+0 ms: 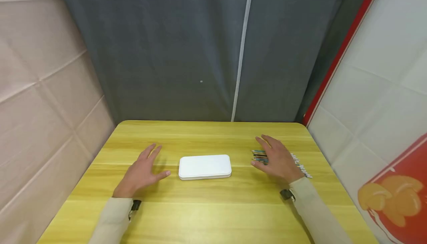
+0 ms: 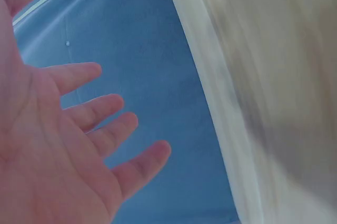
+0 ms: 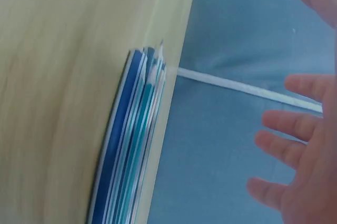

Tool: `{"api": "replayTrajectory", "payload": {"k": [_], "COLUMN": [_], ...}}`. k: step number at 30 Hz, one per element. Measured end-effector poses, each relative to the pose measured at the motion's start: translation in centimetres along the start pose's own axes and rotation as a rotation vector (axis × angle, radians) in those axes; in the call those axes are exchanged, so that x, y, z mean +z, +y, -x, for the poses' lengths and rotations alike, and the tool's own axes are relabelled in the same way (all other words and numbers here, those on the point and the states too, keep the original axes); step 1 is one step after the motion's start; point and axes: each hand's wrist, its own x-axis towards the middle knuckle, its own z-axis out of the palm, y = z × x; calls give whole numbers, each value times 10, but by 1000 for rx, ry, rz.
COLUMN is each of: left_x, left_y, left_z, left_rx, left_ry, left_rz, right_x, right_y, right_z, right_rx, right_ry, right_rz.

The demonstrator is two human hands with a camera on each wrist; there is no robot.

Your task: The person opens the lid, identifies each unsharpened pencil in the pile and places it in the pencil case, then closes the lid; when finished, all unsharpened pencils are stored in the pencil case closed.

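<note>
A flat white rectangular case (image 1: 205, 167) with rounded corners lies closed on the wooden table, between the two hands. To its left, my left hand (image 1: 141, 173) hovers over the table with fingers spread and thumb toward the case. The left wrist view shows that palm bare. My right hand (image 1: 278, 162) is above a row of pencils (image 1: 258, 155) on the right and hides their middle. Sharpened tips and blue and teal barrels of the pencils (image 3: 131, 145) show in the right wrist view, apart from the loosely spread fingers (image 3: 284, 124). Neither hand holds anything.
The yellow wood-grain table (image 1: 200, 214) ends at a dark grey curtain (image 1: 173, 58) with a pale vertical strip. A pale panelled sheet (image 1: 43, 99) rises on the left, and a white and red printed sheet (image 1: 373, 88) on the right.
</note>
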Motion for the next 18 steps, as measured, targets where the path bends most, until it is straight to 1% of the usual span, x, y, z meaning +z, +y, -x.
{"api": "replayTrajectory", "payload": {"k": [3,6,10,13,15,18], "left_x": [6,11,16,18,20,23], "left_y": [0,1,4,7,8,8], "left_z": [-4,-7,-12,-16,-17,-19], "left_rx": [15,27,48,62,63,44], "left_ry": [-6,-15,-26,-35,-49,-88], "left_rz": [52,110,204,267,308,382], "right_x": [2,5,11,17,21,27], "right_y": [-4,-9,-16,-22,-26,-32], "right_z": [-2,-7,-13,-16,-18,-20], "right_rx": [-23,-66,-119,-146,-158,-175], "right_ry": [10,42,95,114,115,109], "right_rz": [-3,-23,-72,-108,-123,-135]}}
